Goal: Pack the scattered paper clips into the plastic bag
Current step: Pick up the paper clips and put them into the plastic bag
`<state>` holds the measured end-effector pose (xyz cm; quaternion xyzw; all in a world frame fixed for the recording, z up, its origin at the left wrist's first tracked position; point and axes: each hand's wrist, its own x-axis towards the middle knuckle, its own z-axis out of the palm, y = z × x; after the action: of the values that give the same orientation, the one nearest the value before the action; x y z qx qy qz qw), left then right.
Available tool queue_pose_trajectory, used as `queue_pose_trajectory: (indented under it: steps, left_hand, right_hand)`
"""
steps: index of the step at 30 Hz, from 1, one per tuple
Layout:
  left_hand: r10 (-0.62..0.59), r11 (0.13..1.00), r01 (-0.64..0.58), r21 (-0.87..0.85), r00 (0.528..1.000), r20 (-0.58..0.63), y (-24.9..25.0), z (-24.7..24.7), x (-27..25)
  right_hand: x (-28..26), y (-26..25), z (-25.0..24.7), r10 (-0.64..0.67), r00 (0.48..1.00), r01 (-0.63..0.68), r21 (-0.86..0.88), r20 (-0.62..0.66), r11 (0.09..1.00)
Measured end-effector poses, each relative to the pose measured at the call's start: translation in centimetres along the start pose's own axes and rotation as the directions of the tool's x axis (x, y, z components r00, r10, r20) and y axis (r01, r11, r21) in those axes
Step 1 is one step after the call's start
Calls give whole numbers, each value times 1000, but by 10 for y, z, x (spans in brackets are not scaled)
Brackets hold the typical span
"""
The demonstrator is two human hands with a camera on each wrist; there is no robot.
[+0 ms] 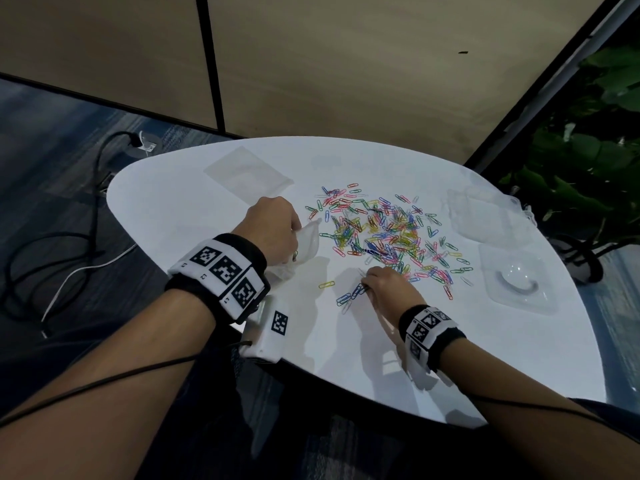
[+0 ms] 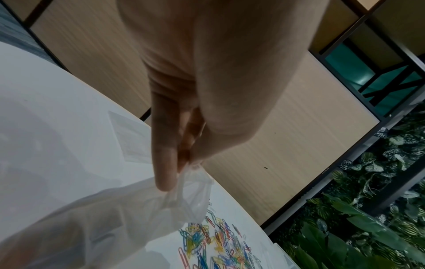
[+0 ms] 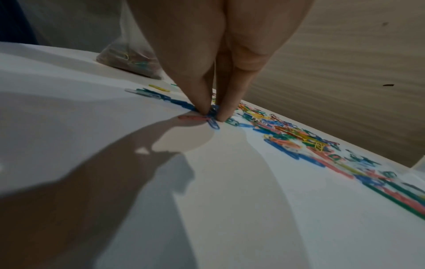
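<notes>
On the white table [image 1: 346, 358], toward six o'clock of the scattered paper clips [image 1: 381, 233], the right hand [image 1: 388, 289] pinches a few blue clips [image 3: 212, 118] between thumb and fingertips. At nine o'clock of the pile, the left hand [image 1: 273, 230] pinches the plastic bag [image 1: 304, 247] by its rim, some clips already inside; its bottom rests on the table
</notes>
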<state>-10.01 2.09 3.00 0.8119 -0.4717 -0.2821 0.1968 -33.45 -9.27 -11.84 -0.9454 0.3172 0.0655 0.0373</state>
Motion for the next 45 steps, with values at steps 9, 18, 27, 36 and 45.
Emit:
queue_pose_trajectory:
  steps: [9, 18, 27, 36, 45]
  left_hand:
    - [-9, 1000, 9, 9, 1000, 2, 1, 2, 2]
    - [-2, 1000, 2, 18, 1000, 3, 4, 9, 3]
    - [21, 1000, -21, 11, 1000, -2, 4, 5, -1]
    - [22, 1000, -22, 12, 1000, -4, 2, -2, -1]
    - [5, 1000, -5, 29, 1000, -13, -2, -4, 1]
  right_hand:
    - [13, 18, -51, 528, 841, -471, 638, 118, 608]
    - [27, -66, -111, 380, 925, 36, 997, -9, -64]
    - [25, -91, -98, 108, 993, -12, 865, -49, 502]
    - [13, -55, -61, 19, 986, -92, 442, 165, 892]
    - [-63, -7, 17, -202, 957, 230, -119, 210, 966]
